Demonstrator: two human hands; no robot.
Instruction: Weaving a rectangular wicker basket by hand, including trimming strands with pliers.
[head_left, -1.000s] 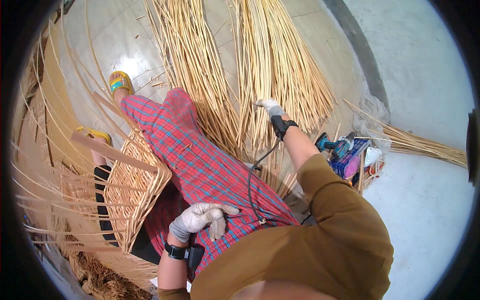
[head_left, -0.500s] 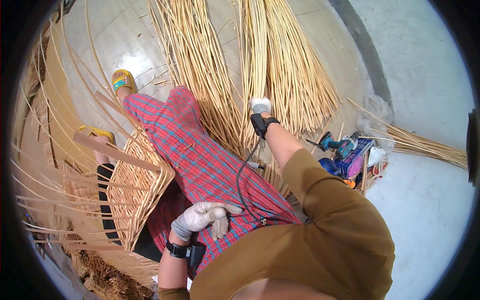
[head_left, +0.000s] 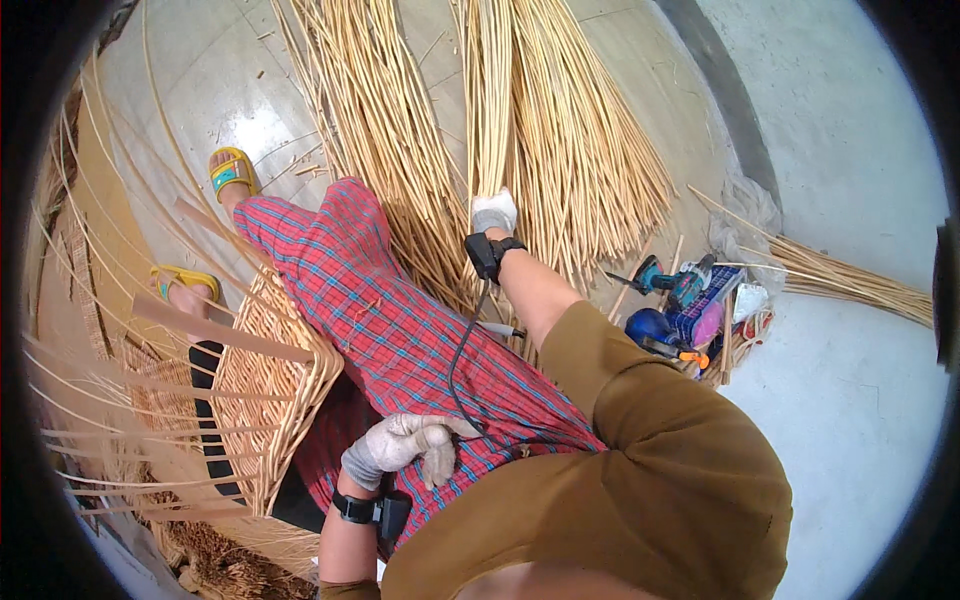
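My right hand (head_left: 494,212), in a white glove, is at the near end of a bundle of thin peeled wicker rods (head_left: 490,110) on the floor. It looks closed on the rods, though my wrist hides most of the fingers. My left hand (head_left: 408,446), also gloved, lies on the red plaid cloth (head_left: 400,300) across my lap. Its index finger is stretched out and the others bend loosely, with nothing in them. Beside my left leg leans a partly woven wicker basket (head_left: 270,390), its long unwoven stakes fanning out to the left.
More rods spread in piles (head_left: 590,140) ahead of me. At right lie a cordless power tool (head_left: 685,285), a blue basket (head_left: 715,300) and an orange-and-black tool (head_left: 690,355). A thin rod bundle (head_left: 850,280) lies farther right. A black cable (head_left: 452,370) runs from my right wrist.
The view has shifted slightly, so the rods, basket and slippers appear farther left. My right hand stays at the rod ends, and my left hand still rests on the cloth.
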